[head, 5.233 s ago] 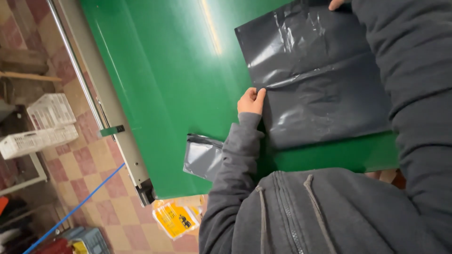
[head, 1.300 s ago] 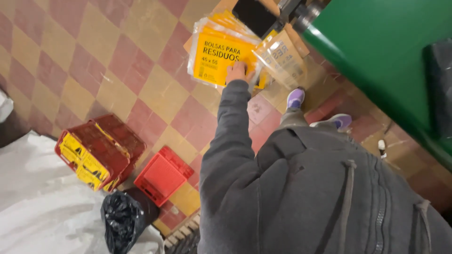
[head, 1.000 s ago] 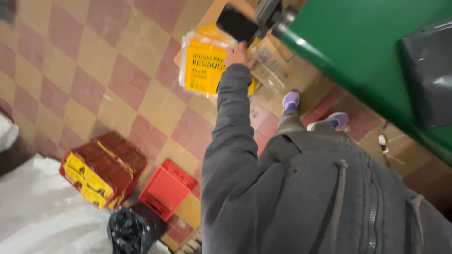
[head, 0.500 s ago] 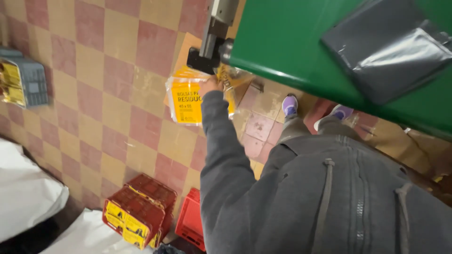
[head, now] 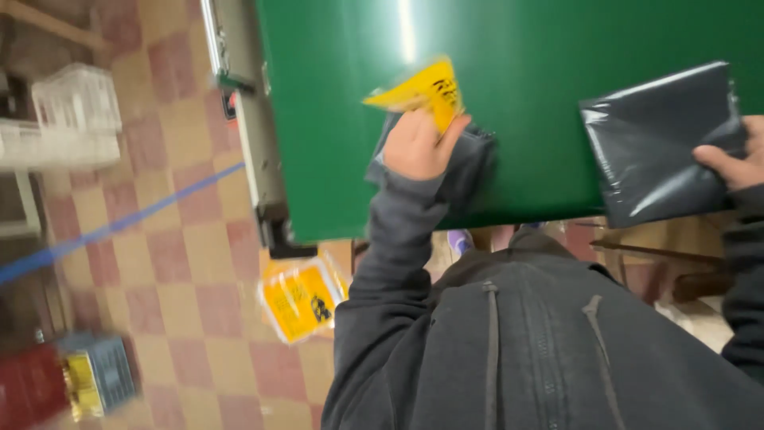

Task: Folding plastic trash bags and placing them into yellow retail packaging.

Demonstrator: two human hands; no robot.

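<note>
A yellow printed packet (head: 420,89) is gripped in the closed left hand (head: 418,147) and held above the green table (head: 334,119), over a small folded dark bag (head: 469,163) that lies near the table's front edge. The right hand (head: 736,163) is closed on the edge of a larger folded grey plastic bag (head: 660,143), which rests flat on the table. For a clean placement, the packet is best kept level and set down squarely, with the grey bag pinned flat so it does not slide. A stack of like yellow packets (head: 301,299) is seen on the checked floor (head: 167,263) below, near the table's metal edge rail (head: 251,143); a white crate (head: 68,115) and a blue crate (head: 99,382) stand well apart.
</note>
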